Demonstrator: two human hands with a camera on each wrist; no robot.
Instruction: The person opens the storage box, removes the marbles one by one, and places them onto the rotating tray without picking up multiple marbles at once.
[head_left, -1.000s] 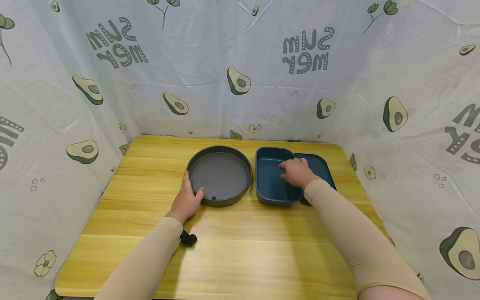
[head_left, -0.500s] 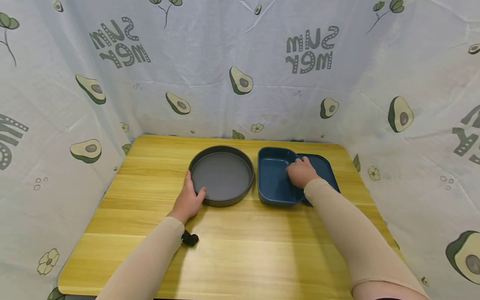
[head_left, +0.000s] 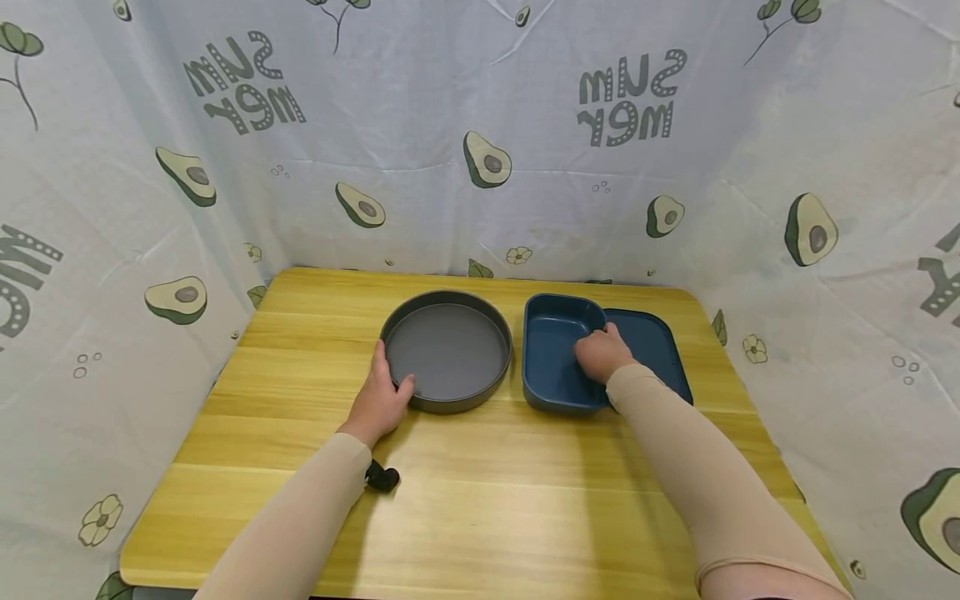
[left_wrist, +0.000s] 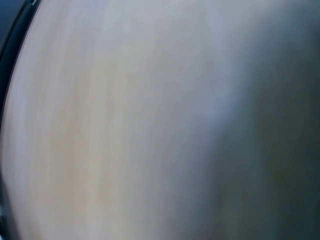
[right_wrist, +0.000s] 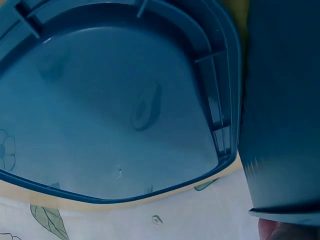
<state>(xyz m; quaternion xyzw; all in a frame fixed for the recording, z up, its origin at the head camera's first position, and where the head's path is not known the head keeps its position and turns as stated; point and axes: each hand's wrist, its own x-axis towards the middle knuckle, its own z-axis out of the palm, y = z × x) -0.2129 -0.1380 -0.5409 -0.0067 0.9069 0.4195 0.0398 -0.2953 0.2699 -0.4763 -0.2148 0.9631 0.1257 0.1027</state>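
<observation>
In the head view, my left hand point(head_left: 380, 403) holds the near left edge of a round dark-grey cake pan point(head_left: 453, 354). Its thumb lies at the rim and its fingers lie along the outer side. My right hand point(head_left: 602, 354) grips the right wall of a deep blue rectangular box point(head_left: 551, 358), fingers curled. In the right wrist view, the box's outer wall point(right_wrist: 285, 150) fills the right side, with a fingertip point(right_wrist: 266, 227) at its rim. A blue lid point(head_left: 648, 342) lies right of the box, partly behind my right arm; its ribbed face point(right_wrist: 120, 115) shows in the right wrist view.
The wooden table point(head_left: 480, 517) meets a white curtain point(head_left: 420, 108) with avocado prints at its back and sides. A black device point(head_left: 382, 477) sticks out at my left wrist. The left wrist view is mostly a blurred pale surface.
My right hand's fingers have gone from loosely spread over the box to curled at its right wall. The box now stands slightly farther right from the pan. My left hand stays at the pan.
</observation>
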